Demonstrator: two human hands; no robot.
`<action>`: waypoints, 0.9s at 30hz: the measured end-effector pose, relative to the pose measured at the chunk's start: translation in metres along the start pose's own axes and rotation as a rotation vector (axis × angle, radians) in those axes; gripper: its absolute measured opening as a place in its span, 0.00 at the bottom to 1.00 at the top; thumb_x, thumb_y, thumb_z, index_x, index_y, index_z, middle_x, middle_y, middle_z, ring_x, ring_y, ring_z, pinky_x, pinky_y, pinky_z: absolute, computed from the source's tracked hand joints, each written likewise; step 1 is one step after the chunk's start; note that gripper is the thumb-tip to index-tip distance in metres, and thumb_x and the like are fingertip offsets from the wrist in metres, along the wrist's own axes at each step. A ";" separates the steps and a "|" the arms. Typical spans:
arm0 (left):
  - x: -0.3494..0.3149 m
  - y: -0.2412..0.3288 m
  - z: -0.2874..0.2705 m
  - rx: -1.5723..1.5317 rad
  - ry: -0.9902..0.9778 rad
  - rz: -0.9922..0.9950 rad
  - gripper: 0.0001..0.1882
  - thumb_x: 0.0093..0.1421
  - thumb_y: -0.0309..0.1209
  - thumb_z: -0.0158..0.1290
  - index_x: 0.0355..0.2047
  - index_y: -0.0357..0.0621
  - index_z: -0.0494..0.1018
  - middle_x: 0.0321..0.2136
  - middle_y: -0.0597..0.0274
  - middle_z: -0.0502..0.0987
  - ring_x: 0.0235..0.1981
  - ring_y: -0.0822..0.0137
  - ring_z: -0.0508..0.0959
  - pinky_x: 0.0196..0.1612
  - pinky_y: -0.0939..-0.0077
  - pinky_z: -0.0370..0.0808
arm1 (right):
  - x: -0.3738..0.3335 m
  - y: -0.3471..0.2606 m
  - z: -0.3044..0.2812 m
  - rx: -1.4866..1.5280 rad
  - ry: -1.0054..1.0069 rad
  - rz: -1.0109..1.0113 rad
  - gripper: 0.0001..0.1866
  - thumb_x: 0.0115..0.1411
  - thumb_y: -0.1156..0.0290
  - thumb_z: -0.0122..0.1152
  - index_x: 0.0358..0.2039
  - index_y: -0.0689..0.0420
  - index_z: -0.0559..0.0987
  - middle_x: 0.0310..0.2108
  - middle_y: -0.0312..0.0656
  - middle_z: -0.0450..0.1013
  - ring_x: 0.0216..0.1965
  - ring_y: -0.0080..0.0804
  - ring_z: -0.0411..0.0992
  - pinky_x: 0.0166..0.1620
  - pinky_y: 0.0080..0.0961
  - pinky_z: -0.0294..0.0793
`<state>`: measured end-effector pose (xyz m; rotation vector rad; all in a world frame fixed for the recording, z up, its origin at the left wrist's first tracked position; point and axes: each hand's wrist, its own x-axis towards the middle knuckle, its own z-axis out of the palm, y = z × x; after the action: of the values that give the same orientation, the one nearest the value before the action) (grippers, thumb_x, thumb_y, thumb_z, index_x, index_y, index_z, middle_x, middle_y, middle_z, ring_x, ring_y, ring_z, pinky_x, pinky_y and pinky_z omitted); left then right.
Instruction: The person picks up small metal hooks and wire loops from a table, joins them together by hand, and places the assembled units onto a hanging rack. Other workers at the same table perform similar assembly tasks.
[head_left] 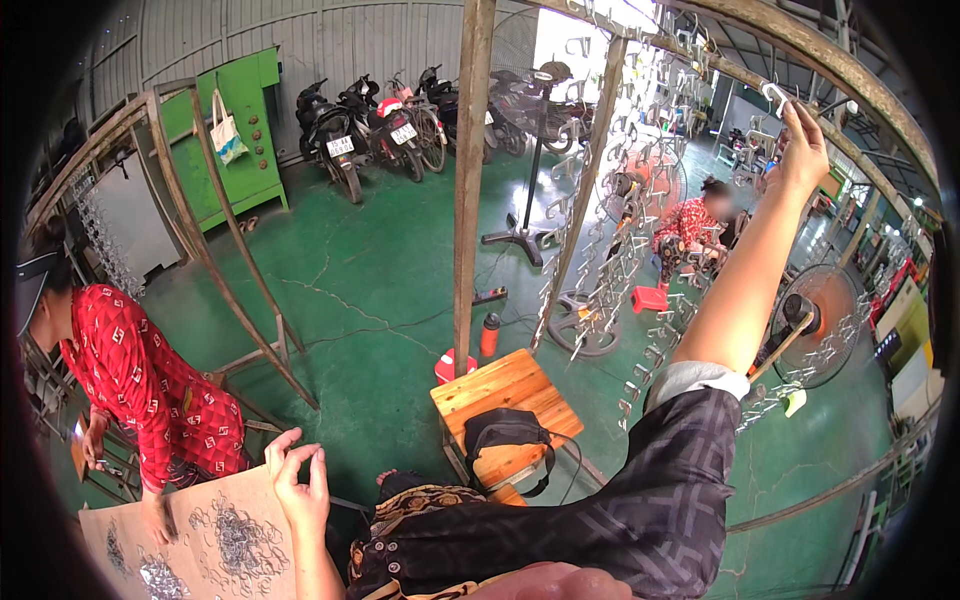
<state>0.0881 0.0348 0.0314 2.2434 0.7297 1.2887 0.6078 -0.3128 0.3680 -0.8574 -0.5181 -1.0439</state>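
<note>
My right arm is stretched up to the top rail of a metal rack, and my right hand (803,150) pinches a pale metal hook (775,97) at that rail. Chains of bent metal hooks (600,285) hang from the rack left of my forearm. At lower left, my left hand (302,492) is raised with bent fingers apart; I see nothing in them. It is beside a brown cardboard sheet (190,515) that carries a heap of thin wire hooks (240,540) and smaller piles of metal pieces. The palm side of my left hand is partly hidden.
A co-worker in a red patterned shirt (140,385) leans over the cardboard's far left side. A wooden stool (455,402) with a black bag (505,430) stands before me, near a rack post (470,200). A standing fan (815,320) is at right; another person (690,230) sits farther back.
</note>
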 end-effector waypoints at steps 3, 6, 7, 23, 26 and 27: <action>-0.001 0.002 0.002 0.000 -0.009 -0.004 0.05 0.51 0.18 0.57 0.29 0.37 0.76 0.42 0.51 0.74 0.46 0.55 0.72 0.51 0.63 0.67 | 0.028 0.016 -0.008 0.009 0.008 -0.001 0.12 0.49 0.75 0.72 0.35 0.61 0.83 0.32 0.38 0.80 0.29 0.18 0.73 0.30 0.14 0.66; -0.002 0.001 0.000 0.011 -0.014 -0.004 0.05 0.50 0.18 0.58 0.29 0.37 0.75 0.42 0.50 0.74 0.46 0.54 0.72 0.51 0.62 0.68 | 0.047 0.024 -0.007 -0.019 0.001 0.025 0.12 0.47 0.75 0.74 0.34 0.60 0.83 0.31 0.37 0.80 0.27 0.18 0.71 0.30 0.16 0.65; -0.003 0.001 0.000 0.017 -0.015 -0.011 0.05 0.50 0.18 0.58 0.29 0.37 0.75 0.42 0.50 0.74 0.46 0.54 0.72 0.51 0.62 0.68 | 0.051 0.025 -0.005 -0.033 0.000 0.042 0.12 0.47 0.74 0.74 0.34 0.59 0.84 0.31 0.36 0.80 0.27 0.18 0.70 0.30 0.16 0.65; -0.014 -0.008 0.003 0.056 -0.062 -0.074 0.03 0.51 0.21 0.58 0.28 0.37 0.75 0.40 0.50 0.75 0.45 0.53 0.72 0.50 0.61 0.68 | 0.108 0.058 0.004 -0.126 -0.138 0.318 0.13 0.50 0.67 0.72 0.38 0.51 0.84 0.32 0.29 0.79 0.26 0.16 0.67 0.29 0.16 0.61; -0.014 -0.008 0.005 0.067 -0.073 -0.056 0.04 0.51 0.21 0.58 0.29 0.37 0.76 0.40 0.51 0.75 0.45 0.54 0.72 0.50 0.61 0.68 | 0.107 0.056 0.006 -0.105 -0.175 0.356 0.14 0.51 0.68 0.72 0.39 0.51 0.84 0.32 0.29 0.79 0.26 0.17 0.68 0.30 0.15 0.61; -0.015 -0.008 0.006 0.064 -0.077 -0.066 0.04 0.51 0.21 0.58 0.29 0.37 0.76 0.40 0.51 0.75 0.44 0.54 0.72 0.49 0.61 0.68 | 0.106 0.052 0.008 -0.125 -0.165 0.353 0.14 0.51 0.68 0.72 0.39 0.51 0.84 0.32 0.30 0.79 0.27 0.18 0.68 0.29 0.15 0.60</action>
<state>0.0857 0.0305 0.0143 2.2858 0.8195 1.1573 0.7003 -0.3500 0.4310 -1.1074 -0.4230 -0.6902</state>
